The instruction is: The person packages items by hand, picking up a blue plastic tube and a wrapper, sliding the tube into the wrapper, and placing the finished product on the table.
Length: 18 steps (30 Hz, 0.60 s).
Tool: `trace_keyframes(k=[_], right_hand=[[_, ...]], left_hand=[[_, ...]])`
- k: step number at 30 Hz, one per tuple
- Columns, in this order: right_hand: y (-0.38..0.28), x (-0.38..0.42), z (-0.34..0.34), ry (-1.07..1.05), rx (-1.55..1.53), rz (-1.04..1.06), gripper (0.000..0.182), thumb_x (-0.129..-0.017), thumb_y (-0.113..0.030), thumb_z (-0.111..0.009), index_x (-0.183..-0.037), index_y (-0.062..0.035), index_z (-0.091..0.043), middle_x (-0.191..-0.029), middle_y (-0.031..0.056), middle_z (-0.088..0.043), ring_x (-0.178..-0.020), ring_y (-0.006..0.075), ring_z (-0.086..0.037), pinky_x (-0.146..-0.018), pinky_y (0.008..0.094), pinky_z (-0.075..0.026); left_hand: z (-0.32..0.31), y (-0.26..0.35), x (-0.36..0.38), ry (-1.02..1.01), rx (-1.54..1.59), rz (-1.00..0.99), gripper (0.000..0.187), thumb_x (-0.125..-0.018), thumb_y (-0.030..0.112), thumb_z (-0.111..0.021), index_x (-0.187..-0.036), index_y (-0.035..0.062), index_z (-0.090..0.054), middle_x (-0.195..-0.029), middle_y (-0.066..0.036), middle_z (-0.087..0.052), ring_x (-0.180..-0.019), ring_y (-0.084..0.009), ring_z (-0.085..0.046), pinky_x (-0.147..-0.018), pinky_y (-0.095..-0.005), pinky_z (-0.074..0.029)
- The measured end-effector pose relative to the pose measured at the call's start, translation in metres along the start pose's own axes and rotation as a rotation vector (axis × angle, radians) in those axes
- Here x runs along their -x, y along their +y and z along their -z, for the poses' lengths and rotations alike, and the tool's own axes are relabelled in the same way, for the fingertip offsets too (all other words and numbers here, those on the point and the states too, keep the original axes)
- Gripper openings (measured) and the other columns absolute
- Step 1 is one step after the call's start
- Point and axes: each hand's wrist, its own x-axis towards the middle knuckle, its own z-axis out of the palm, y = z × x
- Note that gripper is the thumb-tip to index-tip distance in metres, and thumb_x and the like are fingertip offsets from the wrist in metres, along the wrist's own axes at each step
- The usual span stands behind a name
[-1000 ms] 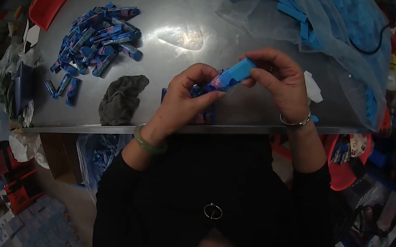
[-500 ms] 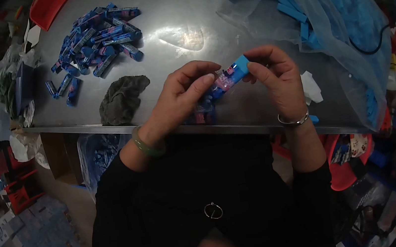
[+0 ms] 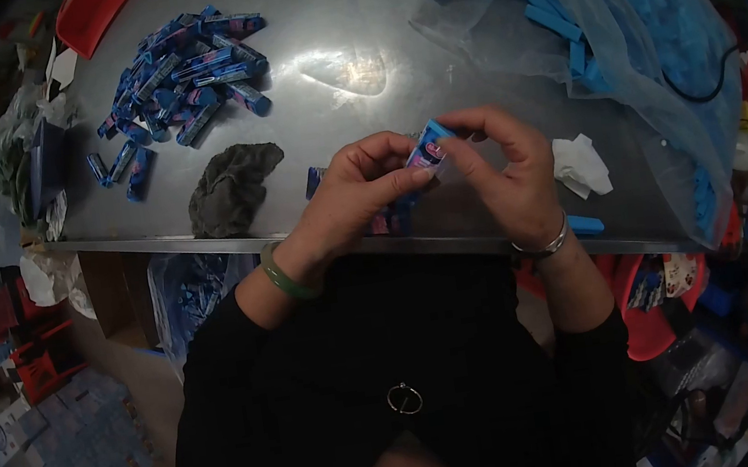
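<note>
Above the table's front edge, my left hand [image 3: 358, 184] pinches a small blue packet [image 3: 427, 144] with pink print between thumb and fingers. My right hand [image 3: 510, 154] has its thumb and forefinger closed on the packet's upper right end. More blue and pink packets [image 3: 391, 220] lie on the table below the hands, partly hidden by them. Left of my left hand is a crumpled dark grey cloth [image 3: 231, 191]. A white tissue [image 3: 580, 165] and a light blue piece [image 3: 585, 224] lie to the right of my right hand.
A heap of blue wrapped packets [image 3: 183, 74] covers the upper left of the metal table [image 3: 337, 26]. A red tray [image 3: 96, 20] is at the far left. A clear plastic bag [image 3: 630, 96] with light blue pieces [image 3: 553, 16] spreads over the right side.
The packet has turned more upright, and its printed face shows. Both hands have shifted slightly, uncovering more of the tissue and the light blue piece at the right.
</note>
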Motion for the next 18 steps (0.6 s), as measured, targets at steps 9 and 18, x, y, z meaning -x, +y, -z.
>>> trace_keyframes(k=[9, 18], right_hand=[[-0.004, 0.019, -0.026, -0.072, 0.477, 0.147, 0.1, -0.057, -0.023, -0.086, -0.137, -0.0048, -0.028, -0.137, 0.0178, -0.038, -0.123, 0.0331, -0.042, -0.105, 0.0458, -0.028], [-0.008, 0.015, -0.024, -0.075, 0.395, 0.195, 0.095, -0.055, -0.016, -0.085, -0.133, -0.0028, -0.033, -0.137, 0.0182, -0.041, -0.123, 0.0333, -0.044, -0.105, 0.0425, -0.032]], left_hand=[[-0.004, 0.0, 0.001, 0.055, 0.141, 0.034, 0.02, -0.086, 0.008, -0.068, -0.104, 0.0027, -0.061, -0.092, -0.004, -0.066, -0.082, -0.008, -0.062, -0.074, -0.0211, -0.051], [-0.003, 0.0, 0.005, -0.065, 0.28, 0.091, 0.022, -0.089, 0.013, -0.065, -0.107, 0.003, -0.061, -0.093, -0.005, -0.066, -0.084, -0.0105, -0.064, -0.076, -0.0233, -0.052]])
